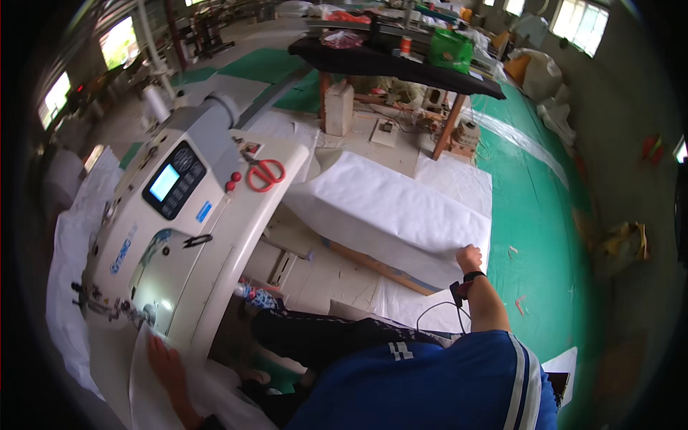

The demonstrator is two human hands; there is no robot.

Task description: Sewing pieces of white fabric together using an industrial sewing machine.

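My left hand [166,363] lies with its fingers stretched out on a white sheet of fabric [145,383], close to the lit needle area of an industrial sewing machine [118,247]. Off to the right, my right hand [469,258] is closed at the corner of a white fabric pile [401,204], its fingers curled onto the top sheet. How much it grips is partly hidden. The pile rests low beside the machine table. Red-handled scissors [265,175] lie on the tabletop, and small black thread snips [198,241] lie nearer the machine's arm.
A black-covered table [387,66] stands beyond the pile, holding a green plastic bag [451,50] and a thread cone [405,46]. Green sheeting [534,236] covers the floor at right. A cable [430,308] hangs from my right wrist. Two red balls [233,180] sit by the scissors.
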